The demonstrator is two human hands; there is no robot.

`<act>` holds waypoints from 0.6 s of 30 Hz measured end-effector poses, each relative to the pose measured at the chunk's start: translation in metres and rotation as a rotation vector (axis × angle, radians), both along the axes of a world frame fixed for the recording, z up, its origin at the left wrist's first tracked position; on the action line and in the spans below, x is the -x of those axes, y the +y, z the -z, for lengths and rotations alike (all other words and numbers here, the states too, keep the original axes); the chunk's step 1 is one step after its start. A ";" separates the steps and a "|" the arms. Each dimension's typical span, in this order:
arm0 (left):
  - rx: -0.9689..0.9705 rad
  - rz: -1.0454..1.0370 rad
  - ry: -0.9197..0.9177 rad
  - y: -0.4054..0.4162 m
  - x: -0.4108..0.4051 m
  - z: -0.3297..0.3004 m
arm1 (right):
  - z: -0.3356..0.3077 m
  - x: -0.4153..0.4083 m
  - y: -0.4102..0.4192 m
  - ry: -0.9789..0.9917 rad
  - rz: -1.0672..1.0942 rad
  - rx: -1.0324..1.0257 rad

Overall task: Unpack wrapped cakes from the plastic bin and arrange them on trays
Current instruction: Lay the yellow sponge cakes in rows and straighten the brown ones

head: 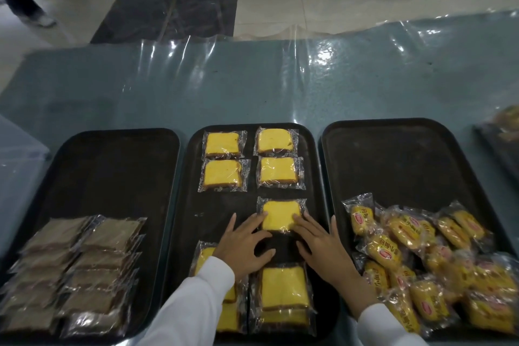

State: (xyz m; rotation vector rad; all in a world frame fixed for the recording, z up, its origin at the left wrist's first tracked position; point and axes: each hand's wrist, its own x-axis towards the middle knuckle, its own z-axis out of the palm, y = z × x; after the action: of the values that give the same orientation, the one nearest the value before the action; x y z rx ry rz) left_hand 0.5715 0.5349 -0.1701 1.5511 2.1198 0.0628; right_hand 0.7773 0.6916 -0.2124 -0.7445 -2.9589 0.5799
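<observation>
On the middle tray (193, 222), my left hand (243, 247) and right hand (323, 244), fingers (302, 222) spread flat, gripping nothing, touching a wrapped yellow cake (280, 213) just behind four others.

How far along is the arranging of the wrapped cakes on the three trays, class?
Done: four yellow cake slices lie in a neat two-by-two grid at the far end of the middle tray. In hand: the left hand and right hand are setting a fifth slice below the right column. Left: the stacked yellow slices near the person, the stacked brown cakes and the heaped yellow rolls.
</observation>
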 end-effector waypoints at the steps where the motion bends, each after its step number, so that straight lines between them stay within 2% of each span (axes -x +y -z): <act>1: 0.003 -0.002 0.001 0.003 0.001 0.001 | -0.001 0.002 0.002 0.005 0.005 -0.002; 11: -0.006 -0.072 -0.072 0.003 0.011 0.004 | -0.008 0.011 0.000 0.081 0.030 0.002; 15: -0.018 -0.146 -0.047 -0.025 0.022 0.000 | -0.016 0.019 -0.019 0.124 -0.021 0.076; 18: -0.023 -0.200 -0.057 -0.049 0.030 -0.008 | -0.021 0.029 -0.039 0.074 -0.108 0.165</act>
State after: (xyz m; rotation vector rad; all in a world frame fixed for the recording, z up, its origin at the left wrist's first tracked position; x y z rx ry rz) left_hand 0.5418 0.4861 -0.1625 1.3283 2.2288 0.1986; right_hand 0.7488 0.6527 -0.1919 -0.5616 -2.9234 0.8485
